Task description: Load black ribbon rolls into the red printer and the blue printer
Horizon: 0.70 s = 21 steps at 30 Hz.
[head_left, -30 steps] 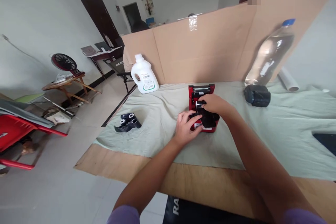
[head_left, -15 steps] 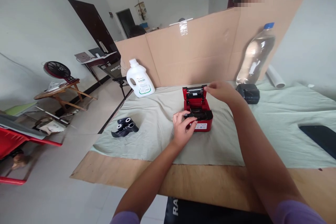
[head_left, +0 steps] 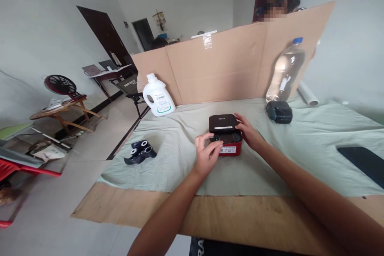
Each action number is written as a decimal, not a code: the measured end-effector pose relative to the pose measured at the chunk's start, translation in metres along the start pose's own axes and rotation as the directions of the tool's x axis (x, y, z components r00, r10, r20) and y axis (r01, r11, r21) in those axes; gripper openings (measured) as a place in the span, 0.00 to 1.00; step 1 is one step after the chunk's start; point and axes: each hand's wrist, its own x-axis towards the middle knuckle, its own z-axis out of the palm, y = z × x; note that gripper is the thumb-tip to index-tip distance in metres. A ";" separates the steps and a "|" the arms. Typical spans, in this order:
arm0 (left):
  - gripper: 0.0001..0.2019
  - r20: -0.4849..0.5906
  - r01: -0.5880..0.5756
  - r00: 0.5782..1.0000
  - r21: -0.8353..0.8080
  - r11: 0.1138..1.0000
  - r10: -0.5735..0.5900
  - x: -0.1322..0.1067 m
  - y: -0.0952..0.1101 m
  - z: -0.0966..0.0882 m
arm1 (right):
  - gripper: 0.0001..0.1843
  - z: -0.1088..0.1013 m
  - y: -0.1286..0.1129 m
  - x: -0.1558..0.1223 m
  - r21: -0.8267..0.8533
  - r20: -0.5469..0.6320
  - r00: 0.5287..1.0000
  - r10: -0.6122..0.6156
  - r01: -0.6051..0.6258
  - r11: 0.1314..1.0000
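A small red label printer (head_left: 239,150) with a white sticker on its front stands on the green cloth in front of me. Its black lid (head_left: 222,120) is tilted down over the back part, leaving a gap at the front where the dark inside shows. My left hand (head_left: 205,156) is at the printer's front left corner, thumb on the front edge and fingers curled at the left side. At the lid's right edge, the fingers of my right hand (head_left: 249,132) hold it from the side; the thumb's contact is partly hidden.
Dark rolls (head_left: 140,152) lie to the left, and a white detergent bottle (head_left: 159,98) stands behind them. At the back right are a clear bottle (head_left: 285,74), a black object (head_left: 279,112) and a phone-like slab (head_left: 363,164). A cardboard screen (head_left: 216,72) stands behind; a person is beyond it.
The printer's lid has swung down from upright, toward me. My right hand has come down and nearer with it, while my left hand stays at the front left corner.
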 end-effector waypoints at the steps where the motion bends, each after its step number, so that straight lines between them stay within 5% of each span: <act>1: 0.07 0.013 0.012 1.000 0.004 1.000 -0.012 0.000 -0.001 0.000 | 0.31 -0.002 0.006 -0.006 0.057 0.037 0.999 0.027 -0.029 0.998; 5: 0.13 0.115 0.117 0.987 -0.009 0.993 -0.115 0.003 -0.005 -0.001 | 0.33 -0.003 0.016 -0.014 0.219 0.109 0.994 0.029 -0.052 0.974; 10: 0.17 0.178 0.256 0.952 -0.024 0.966 -0.247 0.004 -0.012 -0.003 | 0.32 -0.001 0.014 -0.016 0.200 0.131 0.991 -0.001 -0.025 0.979; 21: 0.14 0.246 0.205 0.945 0.071 0.976 -0.216 0.008 -0.019 -0.008 | 0.35 0.003 0.007 -0.021 0.144 0.087 0.996 0.023 -0.035 0.989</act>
